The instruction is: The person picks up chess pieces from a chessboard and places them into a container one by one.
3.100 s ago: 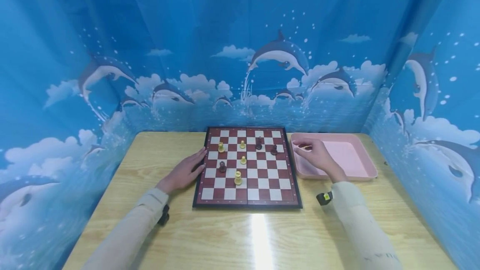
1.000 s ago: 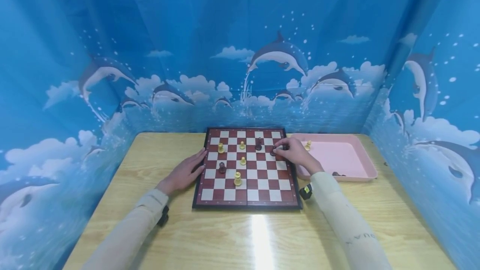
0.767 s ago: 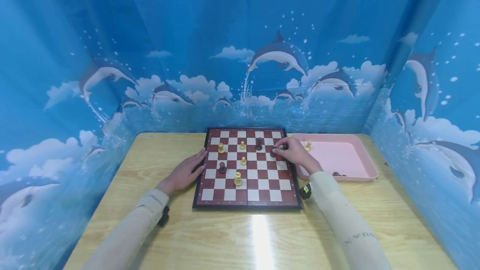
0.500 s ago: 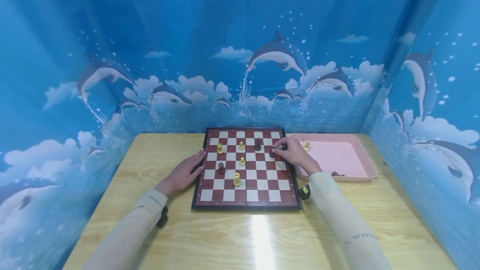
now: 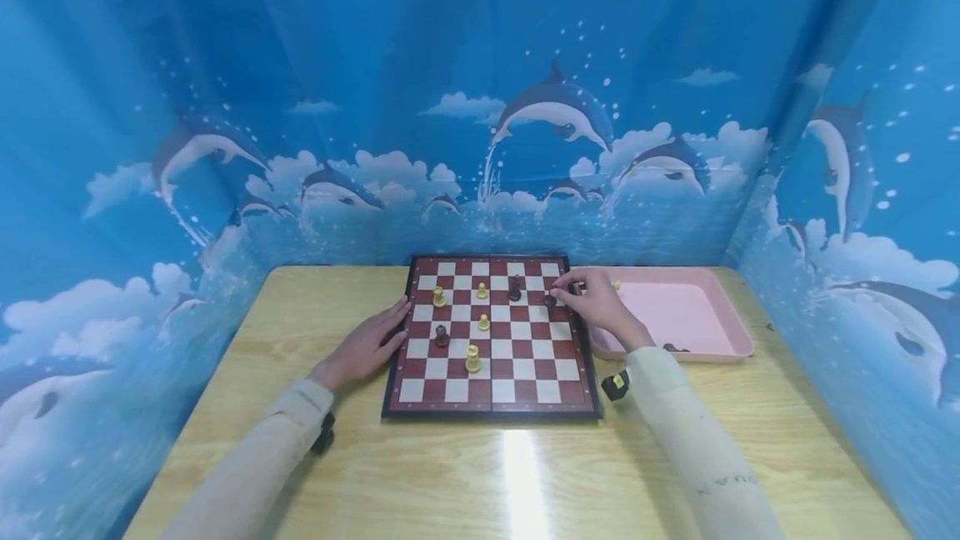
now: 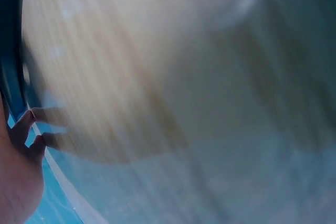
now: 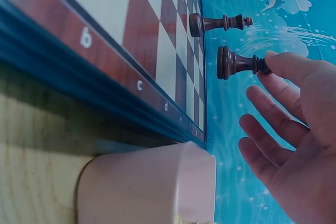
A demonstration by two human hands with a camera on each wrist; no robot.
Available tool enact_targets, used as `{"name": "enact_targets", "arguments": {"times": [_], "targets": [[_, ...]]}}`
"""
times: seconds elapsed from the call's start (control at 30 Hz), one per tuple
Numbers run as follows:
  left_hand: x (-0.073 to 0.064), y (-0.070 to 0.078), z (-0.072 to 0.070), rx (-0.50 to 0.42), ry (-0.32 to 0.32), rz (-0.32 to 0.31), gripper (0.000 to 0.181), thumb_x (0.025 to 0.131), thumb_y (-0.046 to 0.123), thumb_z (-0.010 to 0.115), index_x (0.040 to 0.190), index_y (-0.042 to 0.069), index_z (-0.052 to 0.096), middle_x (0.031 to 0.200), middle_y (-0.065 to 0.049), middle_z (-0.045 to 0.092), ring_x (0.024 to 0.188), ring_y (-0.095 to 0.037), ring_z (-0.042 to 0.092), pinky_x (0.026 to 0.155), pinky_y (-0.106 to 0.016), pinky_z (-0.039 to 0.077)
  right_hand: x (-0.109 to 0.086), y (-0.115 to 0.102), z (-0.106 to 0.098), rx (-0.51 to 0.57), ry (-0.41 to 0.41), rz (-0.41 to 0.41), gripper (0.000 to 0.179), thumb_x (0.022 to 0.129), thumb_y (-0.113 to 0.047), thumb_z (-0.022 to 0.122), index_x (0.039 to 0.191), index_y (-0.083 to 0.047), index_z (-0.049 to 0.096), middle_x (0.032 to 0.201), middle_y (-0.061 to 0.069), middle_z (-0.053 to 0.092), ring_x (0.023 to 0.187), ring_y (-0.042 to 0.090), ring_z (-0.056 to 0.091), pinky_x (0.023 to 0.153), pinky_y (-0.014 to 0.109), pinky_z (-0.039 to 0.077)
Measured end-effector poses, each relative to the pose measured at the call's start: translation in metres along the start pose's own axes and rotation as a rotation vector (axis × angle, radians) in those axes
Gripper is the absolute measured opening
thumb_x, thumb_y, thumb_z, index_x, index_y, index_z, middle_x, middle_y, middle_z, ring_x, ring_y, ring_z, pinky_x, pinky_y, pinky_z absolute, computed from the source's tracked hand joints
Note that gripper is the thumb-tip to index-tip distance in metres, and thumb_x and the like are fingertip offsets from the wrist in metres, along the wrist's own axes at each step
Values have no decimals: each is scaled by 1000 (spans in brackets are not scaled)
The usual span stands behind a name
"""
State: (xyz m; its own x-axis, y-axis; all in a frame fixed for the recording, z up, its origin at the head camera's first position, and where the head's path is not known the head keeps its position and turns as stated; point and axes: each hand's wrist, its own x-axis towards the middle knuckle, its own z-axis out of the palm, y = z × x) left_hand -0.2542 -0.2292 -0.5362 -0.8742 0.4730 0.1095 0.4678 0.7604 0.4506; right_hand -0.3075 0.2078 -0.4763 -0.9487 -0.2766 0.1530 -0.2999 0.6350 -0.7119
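Note:
My left hand [image 5: 366, 348] rests with extended fingers against the left edge of the chessboard [image 5: 525, 369]. Over the board's right side, my right hand [image 5: 602, 307] pinches a dark chess piece [image 7: 239, 62] by its top between thumb and index finger; the other fingers are spread loosely. In the right wrist view the piece's base is apart from the board, and its tip is covered by the fingers. A dark king [image 7: 220, 23] stands close by. Several gold pieces, including a tall one [image 5: 472, 359], and another dark piece [image 5: 442, 335] stand further left.
A pink tray [image 5: 675, 311] stands just right of the board, below my right forearm. Inside it lie a dark piece [image 5: 673, 347] near the front wall and a gold piece [image 5: 617, 284], partly hidden by my hand. A dolphin-print curtain [image 5: 480, 148] encloses the table.
My right hand left the tray, where a gold piece now lies, and went to the dark piece at the board's right. It has just raised that piece slightly. My left hand stays put.

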Motion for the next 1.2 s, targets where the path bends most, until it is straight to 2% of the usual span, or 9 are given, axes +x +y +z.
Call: {"name": "enact_targets", "arguments": {"times": [0.17, 0.27, 0.4, 0.6, 0.73, 0.93, 1.2], "targets": [[-2, 1, -1, -13, -5, -9, 60, 110, 35, 42, 161, 6, 25, 168, -13, 21, 151, -40, 29, 123, -58, 26, -3, 1, 2, 6, 19, -20, 20, 96, -19, 73, 108, -4, 77, 108, 13, 73, 89, 28, 61, 74, 37, 50], [-2, 1, -1, -15, -15, -19, 61, 110, 36, 40, 161, 8, 24, 169, -12, 20, 152, -38, 28, 123, -57, 25, -6, 0, 2, 17, 31, -14, 21, 96, -19, 73, 109, -3, 77, 112, 15, 72, 101, 34, 64, 85, 46, 53], [-1, -1, -1, -14, -18, -17, 61, 111, 37, 40, 162, 8, 23, 169, -12, 19, 152, -38, 28, 124, -57, 25, -10, 2, 1, 19, 46, -15, 20, 96, -18, 72, 109, -3, 76, 113, 15, 71, 112, 36, 63, 99, 55, 50], [-2, 0, -2, -17, -21, -15, 61, 111, 36, 40, 161, 7, 23, 169, -12, 19, 152, -39, 28, 123, -58, 25, -14, 6, -1, 22, 68, -72, 19, 96, -17, 71, 108, -2, 77, 100, 11, 70, 105, 36, 63, 100, 58, 50], [-1, 1, -2, -17, -29, -24, 61, 111, 38, 39, 162, 9, 23, 169, -11, 19, 152, -38, 28, 124, -57, 25, -18, 8, -4, 31, 82, -86, 20, 96, -15, 71, 109, 0, 76, 99, 11, 69, 104, 34, 63, 99, 59, 49], [1, -1, -1, -11, -14, -6, 61, 111, 36, 40, 161, 7, 23, 169, -13, 20, 151, -40, 29, 123, -58, 25, -22, 12, -5, 45, 106, -80, 18, 94, -13, 73, 107, 0, 76, 107, 15, 70, 108, 34, 63, 99, 61, 50], [-1, 0, -1, -11, -9, -1, 61, 110, 36, 41, 161, 6, 24, 168, -15, 20, 150, -41, 30, 122, -59, 26, -30, 16, -8, 64, 116, -25, 22, 95, -15, 71, 110, 2, 75, 122, 21, 69, 120, 37, 60, 104, 59, 47]]}}
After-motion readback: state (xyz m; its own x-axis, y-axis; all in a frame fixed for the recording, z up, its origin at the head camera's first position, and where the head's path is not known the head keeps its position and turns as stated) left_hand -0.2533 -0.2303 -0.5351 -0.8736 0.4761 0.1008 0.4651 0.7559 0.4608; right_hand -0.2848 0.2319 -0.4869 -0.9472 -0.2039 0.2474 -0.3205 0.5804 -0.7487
